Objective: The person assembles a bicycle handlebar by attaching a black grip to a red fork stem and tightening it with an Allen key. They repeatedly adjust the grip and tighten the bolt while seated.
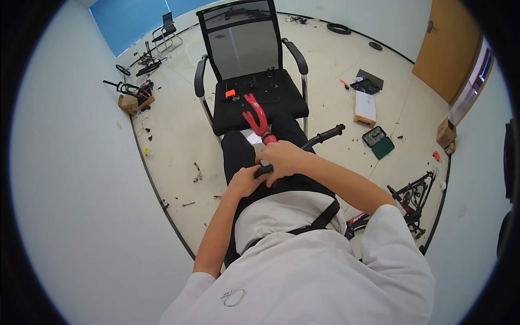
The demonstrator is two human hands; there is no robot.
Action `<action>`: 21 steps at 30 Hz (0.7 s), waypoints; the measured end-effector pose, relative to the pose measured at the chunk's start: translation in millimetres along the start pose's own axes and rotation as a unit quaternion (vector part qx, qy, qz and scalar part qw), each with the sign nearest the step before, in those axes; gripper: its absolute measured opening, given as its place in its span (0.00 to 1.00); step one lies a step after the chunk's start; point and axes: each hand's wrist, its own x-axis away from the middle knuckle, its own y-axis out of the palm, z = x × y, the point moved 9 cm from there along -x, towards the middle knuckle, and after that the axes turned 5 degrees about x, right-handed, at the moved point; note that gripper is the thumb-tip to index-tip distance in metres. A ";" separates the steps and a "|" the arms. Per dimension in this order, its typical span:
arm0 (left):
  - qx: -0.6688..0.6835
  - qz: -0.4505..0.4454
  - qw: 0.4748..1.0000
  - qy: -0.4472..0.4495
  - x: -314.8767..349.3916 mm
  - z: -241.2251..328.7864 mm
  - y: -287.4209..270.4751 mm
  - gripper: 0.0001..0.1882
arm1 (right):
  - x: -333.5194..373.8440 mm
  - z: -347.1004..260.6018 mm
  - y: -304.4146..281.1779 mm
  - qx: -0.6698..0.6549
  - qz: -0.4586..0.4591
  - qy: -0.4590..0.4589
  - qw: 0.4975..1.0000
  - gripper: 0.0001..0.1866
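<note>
A red bicycle fork (258,120) lies over my lap, its two prongs pointing away toward the chair seat. Close to its near end runs a black handlebar (320,138), whose gripped end sticks out to the right past my right forearm. My left hand (245,181) is closed round the handlebar's left part, low over my thighs. Wrapped over the near end of the fork, where it meets the handlebar, is my right hand (284,158). Its fingers hide the joint between the two parts. On the black chair seat (292,97) rest an orange object (231,93) and small dark parts.
On the right floor are an open green case (383,147), a white box (365,107) and a black bicycle frame (414,203). A cardboard box (130,103) with bike parts stands by the left wall. Tyres (339,28), loose hardware and a tool (188,205) lie about.
</note>
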 end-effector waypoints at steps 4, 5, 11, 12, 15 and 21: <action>0.008 0.015 1.000 -0.004 2.3 -1.9 0.6 0.24 | 51.0 31.5 -20.3 0.059 0.119 0.023 0.991 0.41; 0.000 0.025 1.000 -0.001 4.2 -4.0 -0.2 0.25 | 55.2 50.3 -18.0 0.019 0.080 0.050 0.995 0.41; -0.005 -0.009 1.000 -0.015 3.9 7.0 -0.8 0.29 | 41.6 112.9 -43.6 0.160 0.015 0.067 0.985 0.40; -0.010 -0.009 1.000 -0.009 4.3 6.4 -1.2 0.29 | 27.5 119.7 -48.8 0.181 0.010 0.073 0.981 0.40; -0.004 -0.010 1.000 -0.007 4.6 1.9 5.1 0.28 | -12.9 123.6 -43.5 0.233 0.024 0.071 0.970 0.39; -0.001 0.011 1.000 0.002 10.6 1.4 -1.1 0.27 | -73.7 66.7 -28.9 0.186 0.135 0.011 0.973 0.35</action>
